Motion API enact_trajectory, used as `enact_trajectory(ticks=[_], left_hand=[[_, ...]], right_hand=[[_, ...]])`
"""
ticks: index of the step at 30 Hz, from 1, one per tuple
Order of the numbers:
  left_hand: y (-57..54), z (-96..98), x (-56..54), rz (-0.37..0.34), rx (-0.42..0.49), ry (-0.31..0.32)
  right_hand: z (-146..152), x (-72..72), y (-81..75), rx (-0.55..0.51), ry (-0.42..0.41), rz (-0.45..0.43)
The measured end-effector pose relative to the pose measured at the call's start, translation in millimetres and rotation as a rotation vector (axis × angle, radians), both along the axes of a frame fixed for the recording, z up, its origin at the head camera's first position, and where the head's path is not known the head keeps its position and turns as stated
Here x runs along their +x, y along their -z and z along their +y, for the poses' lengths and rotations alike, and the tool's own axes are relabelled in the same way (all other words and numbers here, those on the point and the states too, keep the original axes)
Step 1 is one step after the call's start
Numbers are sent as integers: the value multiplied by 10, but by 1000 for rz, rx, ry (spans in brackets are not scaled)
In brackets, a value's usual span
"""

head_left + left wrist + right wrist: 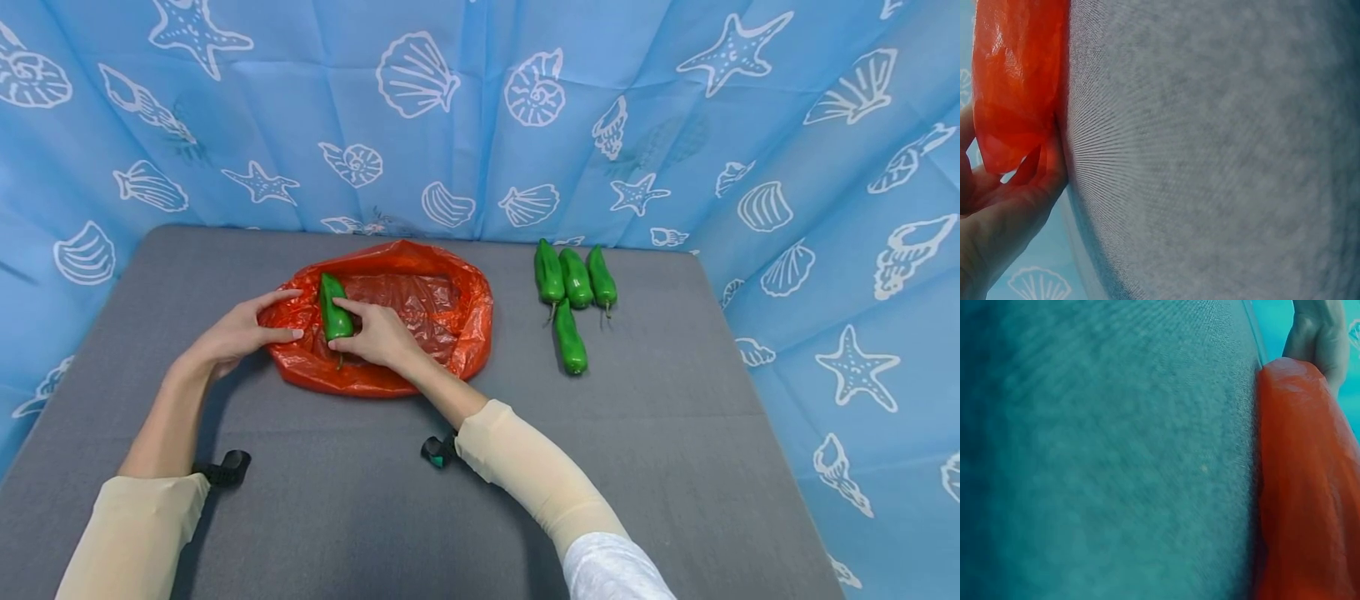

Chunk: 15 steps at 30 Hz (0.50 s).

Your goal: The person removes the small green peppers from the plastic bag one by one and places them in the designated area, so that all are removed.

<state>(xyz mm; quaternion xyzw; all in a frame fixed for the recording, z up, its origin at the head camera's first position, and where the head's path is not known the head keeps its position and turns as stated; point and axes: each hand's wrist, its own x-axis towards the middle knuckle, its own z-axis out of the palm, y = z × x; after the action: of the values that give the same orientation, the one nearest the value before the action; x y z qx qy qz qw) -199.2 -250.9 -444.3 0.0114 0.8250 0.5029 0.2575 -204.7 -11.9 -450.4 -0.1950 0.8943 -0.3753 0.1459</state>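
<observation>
A red plastic bag (471, 350) lies spread on the table with its mouth facing up and its rim folded outward. My left hand (243, 329) holds the bag's left edge, fingers and thumb reaching over the rim; in the left wrist view the red plastic sits between fingers and thumb of that hand (1013, 209). Inside the bag's left part, my right hand (378, 333) pinches a green pepper (334, 312) between thumb and fingers, its stem toward me. The bag's side (1304, 481) hides the right hand in the right wrist view.
Several green peppers (576, 279) lie right of the bag, most side by side, with one pepper (572, 342) nearer me. The grey cloth-covered table (337, 517) ends at a blue curtain (480, 108) with white shells and starfish, behind and to the sides.
</observation>
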Motion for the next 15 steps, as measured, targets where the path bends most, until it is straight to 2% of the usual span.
enact_trajectory(ticks=[15], left_hand=[[-9,14,-1,-2,-12,4]], right_hand=[[173,-17,-36,-66,7,-20]])
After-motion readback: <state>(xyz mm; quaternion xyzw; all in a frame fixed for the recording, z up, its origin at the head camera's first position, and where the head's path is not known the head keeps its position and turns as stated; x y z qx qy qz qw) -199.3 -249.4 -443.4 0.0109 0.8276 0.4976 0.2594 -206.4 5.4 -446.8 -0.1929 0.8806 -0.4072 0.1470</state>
